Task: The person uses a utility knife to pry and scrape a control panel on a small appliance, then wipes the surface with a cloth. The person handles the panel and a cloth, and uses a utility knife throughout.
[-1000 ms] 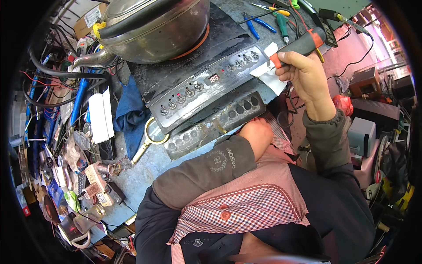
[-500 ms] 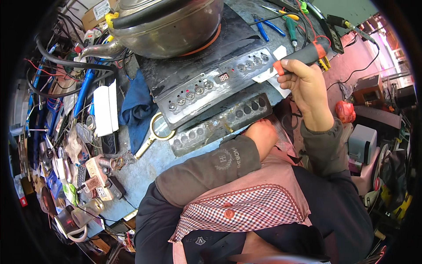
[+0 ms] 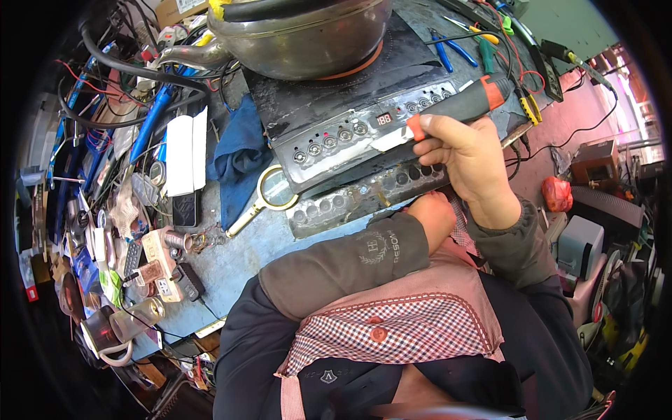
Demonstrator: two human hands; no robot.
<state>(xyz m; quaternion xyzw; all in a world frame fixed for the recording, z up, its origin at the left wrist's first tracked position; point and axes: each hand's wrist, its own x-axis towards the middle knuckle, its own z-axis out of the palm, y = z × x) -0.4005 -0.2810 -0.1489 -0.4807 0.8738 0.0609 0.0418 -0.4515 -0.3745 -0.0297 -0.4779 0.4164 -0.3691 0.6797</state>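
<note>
My right hand (image 3: 469, 157) pinches the orange end of a black-and-orange handheld tool (image 3: 462, 103), which slants over the right part of a cooktop's control panel (image 3: 343, 143). A pale strip (image 3: 392, 140) lies below the tool's end, on the panel; whether it joins the tool I cannot make out. My left forearm crosses in front of my body. My left hand (image 3: 432, 213) rests by the right end of a loose, worn grey panel (image 3: 336, 203) with round button marks; its fingers are hidden. The cooktop's display is lit red.
A steel kettle (image 3: 301, 42) stands on the cooktop. Left of it are a blue cloth (image 3: 238, 147) and a magnifying glass (image 3: 278, 187). Blue-handled pliers (image 3: 451, 50) lie beyond the tool. Cables, tools and parts crowd the left side; a glass jar (image 3: 136, 318) stands there.
My right hand has moved left and slightly down with the tool, bringing it over the control panel. The whole view has shifted a little; my left hand stays by the loose panel.
</note>
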